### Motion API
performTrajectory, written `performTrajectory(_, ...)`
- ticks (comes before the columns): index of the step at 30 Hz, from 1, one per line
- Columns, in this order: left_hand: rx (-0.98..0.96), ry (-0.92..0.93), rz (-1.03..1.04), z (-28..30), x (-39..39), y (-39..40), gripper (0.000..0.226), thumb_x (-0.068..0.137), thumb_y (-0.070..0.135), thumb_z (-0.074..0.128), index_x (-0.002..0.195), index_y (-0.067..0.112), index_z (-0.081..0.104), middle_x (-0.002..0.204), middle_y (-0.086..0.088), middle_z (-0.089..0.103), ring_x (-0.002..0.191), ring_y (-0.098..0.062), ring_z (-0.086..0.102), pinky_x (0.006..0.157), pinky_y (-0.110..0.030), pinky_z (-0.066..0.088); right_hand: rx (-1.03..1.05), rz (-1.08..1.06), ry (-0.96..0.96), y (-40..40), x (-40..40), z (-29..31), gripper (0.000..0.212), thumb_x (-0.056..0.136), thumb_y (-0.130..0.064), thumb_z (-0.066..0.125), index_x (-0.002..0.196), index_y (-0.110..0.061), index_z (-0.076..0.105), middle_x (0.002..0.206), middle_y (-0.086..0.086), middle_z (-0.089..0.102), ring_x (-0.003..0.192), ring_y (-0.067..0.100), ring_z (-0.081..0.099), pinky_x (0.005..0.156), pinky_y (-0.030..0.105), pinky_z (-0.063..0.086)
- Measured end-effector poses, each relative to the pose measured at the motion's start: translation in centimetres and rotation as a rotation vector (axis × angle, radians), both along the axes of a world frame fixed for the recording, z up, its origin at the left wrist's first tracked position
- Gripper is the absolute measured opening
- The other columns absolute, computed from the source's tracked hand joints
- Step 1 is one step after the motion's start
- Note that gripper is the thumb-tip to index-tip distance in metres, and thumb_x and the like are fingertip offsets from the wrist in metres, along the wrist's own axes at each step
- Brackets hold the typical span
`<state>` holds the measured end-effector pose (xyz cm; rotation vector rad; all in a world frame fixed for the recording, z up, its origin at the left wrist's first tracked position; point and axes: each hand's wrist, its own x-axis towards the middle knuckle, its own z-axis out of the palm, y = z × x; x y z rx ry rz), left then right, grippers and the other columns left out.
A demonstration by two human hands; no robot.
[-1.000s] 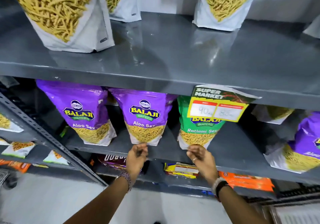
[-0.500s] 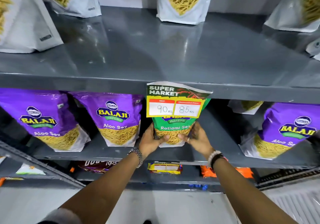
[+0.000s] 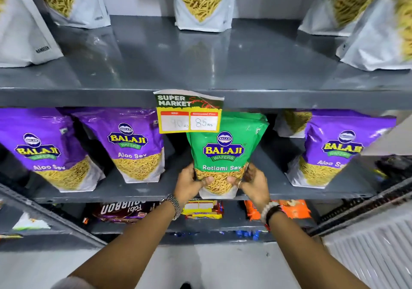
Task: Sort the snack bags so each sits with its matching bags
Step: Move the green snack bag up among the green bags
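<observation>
Forearms come in from 6 o'clock, both wrists banded. Left hand and right hand clamp the lower corners of the green Ratlami Sev bag, fingers wrapped onto its front over the clear window, thumbs pressing in. Bag stands upright, base at the front lip of the middle shelf, dead centre. At 9 o'clock of it, two purple Aloo Sev bags: near one just beside, far-left one past that. At 3 o'clock, third purple Aloo Sev bag, well apart from the green one. Price tag hangs off the upper shelf edge at 12 o'clock, overlapping the green bag's top left corner. Below at 6 o'clock, lower shelf carries flat packs: dark Bourbon pack, yellow pack, orange pack. Farthest up, white pouches of yellow sev line the upper shelf
</observation>
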<state>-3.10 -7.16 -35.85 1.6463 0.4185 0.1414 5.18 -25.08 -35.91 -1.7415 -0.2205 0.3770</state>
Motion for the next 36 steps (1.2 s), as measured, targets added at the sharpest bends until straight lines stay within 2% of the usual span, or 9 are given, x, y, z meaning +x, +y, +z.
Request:
performTrajectory(4, -0.031, 0.009, -0.041, 0.3, -1.7, -3.8, 0.042, 0.065, 0.003, 0.078, 0.098, 0.023, 0.059, 0.106, -0.012, 0.068, 0.089, -0.008, 0.066, 0.084, -0.031, 0.056, 0.001, -0.039, -0.010, -4.4, -2.7, 0.3, 0.042, 0.055, -0.015, 0.085, 0.089, -0.026, 0.064, 0.102, 0.007, 0.073, 0.090, 0.012, 0.071, 0.085, 0.040, 0.056)
performTrajectory(9, -0.035, -0.024, -0.089, 1.9, -4.6, -9.1, 0.039, 0.066, 0.002, 0.077, 0.095, 0.023, 0.061, 0.099, -0.002, 0.070, 0.087, -0.003, 0.069, 0.073, -0.018, 0.054, 0.016, -0.110, -0.034, -9.9, -6.1, 1.9, 0.041, 0.059, 0.005, 0.081, 0.092, -0.013, 0.064, 0.088, 0.002, 0.072, 0.070, -0.006, 0.068, 0.064, 0.014, 0.054)
performTrajectory(15, -0.043, -0.123, -0.137, 6.6, -6.8, -13.0, 0.049, 0.059, 0.016, 0.083, 0.102, 0.013, 0.061, 0.107, -0.008, 0.071, 0.088, -0.001, 0.069, 0.076, -0.017, 0.055, 0.071, -0.143, -0.151, -14.8, -9.0, 6.8, 0.044, 0.055, -0.007, 0.085, 0.096, -0.015, 0.069, 0.074, -0.020, 0.075, 0.078, 0.002, 0.071, 0.069, 0.019, 0.054)
performTrajectory(18, -0.001, -0.209, -0.131, 10.2, -6.7, -13.2, 0.063, 0.043, 0.045, 0.086, 0.097, 0.021, 0.066, 0.104, -0.003, 0.074, 0.095, -0.011, 0.070, 0.083, -0.030, 0.057, 0.115, -0.150, -0.251, -15.8, -9.5, 10.8, 0.048, 0.051, -0.024, 0.088, 0.095, -0.020, 0.071, 0.088, -0.007, 0.078, 0.089, 0.011, 0.072, 0.079, 0.030, 0.056)
performTrajectory(20, 0.042, -0.264, -0.117, 13.0, -6.3, -13.1, 0.064, 0.043, 0.048, 0.087, 0.097, 0.021, 0.068, 0.100, -0.001, 0.075, 0.095, -0.015, 0.070, 0.086, -0.037, 0.056, 0.161, -0.148, -0.294, -15.8, -9.4, 13.8, 0.052, 0.046, -0.034, 0.088, 0.094, -0.023, 0.072, 0.092, -0.002, 0.078, 0.092, 0.016, 0.072, 0.084, 0.040, 0.055)
performTrajectory(23, 0.072, -0.348, -0.087, 17.9, -5.8, -12.6, 0.056, 0.051, 0.032, 0.087, 0.099, 0.014, 0.066, 0.099, -0.004, 0.074, 0.093, -0.016, 0.070, 0.086, -0.035, 0.055, 0.208, -0.139, -0.370, -14.9, -8.6, 18.3, 0.052, 0.039, -0.042, 0.086, 0.087, -0.026, 0.073, 0.088, -0.006, 0.078, 0.088, 0.011, 0.072, 0.082, 0.034, 0.056)
performTrajectory(26, 0.112, -0.432, -0.054, 22.6, -5.7, -11.5, 0.063, 0.045, 0.039, 0.086, 0.100, 0.014, 0.066, 0.101, -0.005, 0.074, 0.095, -0.016, 0.070, 0.086, -0.032, 0.054, 0.267, -0.095, -0.451, -13.3, -7.7, 22.6, 0.044, 0.043, -0.037, 0.083, 0.084, -0.026, 0.071, 0.081, -0.016, 0.076, 0.080, 0.002, 0.070, 0.071, 0.017, 0.055)
performTrajectory(32, 0.207, -0.538, 0.033, 28.9, -4.4, -7.9, 0.049, 0.046, 0.053, 0.084, 0.086, 0.028, 0.070, 0.090, 0.004, 0.077, 0.091, -0.017, 0.071, 0.089, -0.041, 0.054, 0.320, -0.064, -0.527, -9.0, -4.6, 28.3, 0.058, 0.036, -0.055, 0.085, 0.087, -0.030, 0.073, 0.091, -0.005, 0.077, 0.091, 0.013, 0.071, 0.089, 0.041, 0.055)
performTrajectory(36, 0.307, -0.527, 0.071, 31.5, -2.8, -5.1, 0.051, 0.044, 0.064, 0.078, 0.086, 0.036, 0.067, 0.093, 0.008, 0.076, 0.093, -0.013, 0.070, 0.095, -0.044, 0.052, 0.380, -0.057, -0.543, -5.7, -2.9, 30.4, 0.056, 0.039, -0.053, 0.085, 0.086, -0.026, 0.072, 0.096, 0.000, 0.076, 0.090, 0.013, 0.071, 0.086, 0.037, 0.055)
